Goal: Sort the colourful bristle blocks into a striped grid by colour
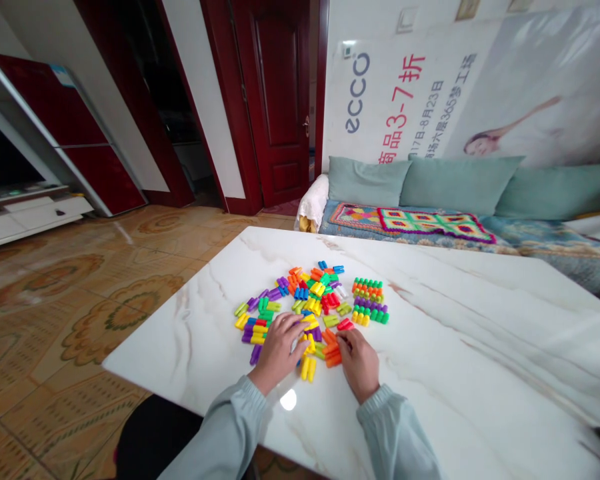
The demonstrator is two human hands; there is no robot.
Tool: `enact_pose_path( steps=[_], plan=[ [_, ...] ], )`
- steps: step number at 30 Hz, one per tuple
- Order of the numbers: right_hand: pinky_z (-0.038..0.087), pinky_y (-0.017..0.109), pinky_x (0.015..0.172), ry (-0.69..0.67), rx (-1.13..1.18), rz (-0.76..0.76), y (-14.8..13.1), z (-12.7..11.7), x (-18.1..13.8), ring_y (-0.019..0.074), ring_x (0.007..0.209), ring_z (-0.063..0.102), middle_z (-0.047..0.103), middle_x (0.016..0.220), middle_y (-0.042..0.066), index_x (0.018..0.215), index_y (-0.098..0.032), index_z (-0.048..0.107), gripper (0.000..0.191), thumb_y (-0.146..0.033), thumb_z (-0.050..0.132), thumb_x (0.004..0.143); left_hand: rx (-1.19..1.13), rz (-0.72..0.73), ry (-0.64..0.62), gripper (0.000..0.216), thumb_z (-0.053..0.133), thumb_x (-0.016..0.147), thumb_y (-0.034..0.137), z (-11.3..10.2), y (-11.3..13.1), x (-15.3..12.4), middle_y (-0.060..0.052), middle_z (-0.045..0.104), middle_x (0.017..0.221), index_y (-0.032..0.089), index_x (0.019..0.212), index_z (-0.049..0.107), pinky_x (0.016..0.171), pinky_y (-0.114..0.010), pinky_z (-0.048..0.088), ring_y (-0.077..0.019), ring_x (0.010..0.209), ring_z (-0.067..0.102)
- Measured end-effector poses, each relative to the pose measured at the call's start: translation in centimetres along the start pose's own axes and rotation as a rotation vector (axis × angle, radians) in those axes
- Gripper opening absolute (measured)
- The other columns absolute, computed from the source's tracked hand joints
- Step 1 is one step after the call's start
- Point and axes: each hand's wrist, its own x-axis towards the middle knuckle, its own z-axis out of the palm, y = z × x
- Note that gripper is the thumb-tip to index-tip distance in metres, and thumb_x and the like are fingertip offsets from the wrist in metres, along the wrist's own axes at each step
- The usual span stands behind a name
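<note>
My left hand (283, 347) reaches over the near side of a pile of small plastic building blocks. Its thumb and fingers are apart, curved around some yellow blocks (309, 343); I see no firm grip on them. Just to the right, my right hand (361, 363) is closed, with thumb and fingertips pinched at the edge of the orange blocks (331, 353). The exact contact there is partly hidden by the fingers. A pair of upright-looking yellow blocks (308, 369) lies between the hands, near me. Red blocks (345, 325) are just beyond my right fingertips.
Joined rows of green, orange, purple and yellow blocks (371, 301) stand right of the pile. Purple and yellow blocks (254, 333) lie at its left. All rest on a white marbled table (460, 373). A sofa (323, 213) stands behind the table.
</note>
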Motion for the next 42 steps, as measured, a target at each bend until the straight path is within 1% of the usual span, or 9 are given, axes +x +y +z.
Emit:
enact_pose_path(
  steps=[8, 13, 16, 19, 23, 29, 33, 38, 42],
  plan=[
    [0.048, 0.024, 0.066, 0.000, 0.025, -0.003, 0.1, 0.1, 0.0, 0.0173, 0.080, 0.067, 0.071, 0.096, 0.005, 0.092, -0.021, 0.069, 0.023, -0.027, 0.047, 0.092, 0.050, 0.005, -0.074, 0.029, 0.061, 0.087, 0.019, 1.6, -0.3, 1.8, -0.004, 0.063, 0.128, 0.030, 0.112, 0.072, 0.109, -0.052, 0.039, -0.0269, 0.122, 0.051],
    [0.050, 0.025, 0.062, 0.074, 0.099, -0.034, -0.3, -0.1, -0.1, 0.0156, 0.071, 0.065, 0.069, 0.093, 0.006, 0.094, -0.021, 0.069, 0.024, -0.029, 0.046, 0.094, -0.034, -0.052, 0.081, 0.028, 0.054, 0.089, 0.012, 1.9, 0.1, 2.1, -0.007, 0.067, 0.110, 0.025, 0.107, 0.072, 0.097, -0.042, 0.049, -0.0227, 0.105, 0.060],
    [0.056, 0.033, 0.074, 0.171, 0.159, -0.170, -0.9, -0.4, -0.4, 0.0198, 0.087, 0.066, 0.065, 0.115, 0.011, 0.120, -0.021, 0.062, 0.031, -0.032, 0.051, 0.094, -0.086, 0.013, 0.036, 0.025, 0.053, 0.087, 0.008, 1.5, 1.6, 2.2, -0.005, 0.067, 0.099, 0.023, 0.097, 0.072, 0.090, -0.036, 0.050, -0.0203, 0.097, 0.061],
    [0.054, 0.042, 0.089, 0.143, 0.132, -0.413, -1.5, -0.7, -0.6, 0.0259, 0.110, 0.061, 0.062, 0.125, 0.012, 0.131, -0.023, 0.057, 0.038, -0.027, 0.055, 0.093, -0.028, 0.113, -0.090, 0.022, 0.054, 0.082, 0.004, 0.9, 3.3, 2.2, -0.004, 0.065, 0.087, 0.021, 0.082, 0.068, 0.085, -0.036, 0.049, -0.0209, 0.091, 0.059],
    [0.055, 0.041, 0.082, 0.149, 0.112, -0.534, -1.5, -0.7, -0.6, 0.0232, 0.095, 0.062, 0.069, 0.109, 0.009, 0.123, -0.023, 0.061, 0.033, -0.015, 0.051, 0.093, 0.010, 0.134, -0.124, 0.020, 0.053, 0.079, 0.002, 0.7, 4.5, 2.0, -0.005, 0.064, 0.088, 0.019, 0.082, 0.063, 0.084, -0.038, 0.049, -0.0220, 0.090, 0.057],
    [0.056, 0.043, 0.087, 0.204, 0.157, -0.477, -1.1, 0.1, -0.7, 0.0240, 0.101, 0.063, 0.067, 0.110, 0.010, 0.126, -0.022, 0.057, 0.036, -0.012, 0.049, 0.092, -0.083, 0.079, -0.069, 0.036, 0.050, 0.077, -0.003, 1.7, 4.6, 1.8, -0.005, 0.068, 0.098, 0.020, 0.103, 0.061, 0.088, -0.040, 0.051, -0.0234, 0.097, 0.058],
    [0.056, 0.039, 0.084, 0.231, 0.242, -0.441, -1.0, 0.4, -0.6, 0.0220, 0.099, 0.063, 0.066, 0.109, 0.011, 0.121, -0.021, 0.058, 0.030, -0.017, 0.051, 0.093, -0.169, 0.059, 0.053, 0.033, 0.051, 0.086, 0.005, 2.0, 4.5, 1.6, -0.005, 0.067, 0.110, 0.022, 0.114, 0.059, 0.094, -0.040, 0.051, -0.0220, 0.105, 0.060],
    [0.054, 0.028, 0.064, 0.543, 0.272, -0.025, 2.1, -1.4, 0.3, 0.0141, 0.065, 0.059, 0.061, 0.081, 0.002, 0.112, -0.018, 0.058, 0.029, -0.034, 0.063, 0.088, -0.105, 0.021, 0.111, 0.034, 0.058, 0.089, 0.022, 2.1, 3.3, -0.5, -0.010, 0.061, 0.123, 0.022, 0.123, 0.056, 0.103, -0.046, 0.046, -0.0258, 0.118, 0.055],
    [0.052, 0.026, 0.055, 0.556, 0.164, 0.193, 6.2, -3.2, 1.1, 0.0143, 0.061, 0.060, 0.062, 0.083, 0.004, 0.099, -0.016, 0.060, 0.034, -0.045, 0.063, 0.082, 0.010, 0.003, 0.012, 0.062, 0.074, 0.075, 0.028, 2.8, 2.1, -2.9, -0.012, 0.052, 0.138, 0.025, 0.134, 0.053, 0.109, -0.055, 0.039, -0.0337, 0.129, 0.046]
  ],
)
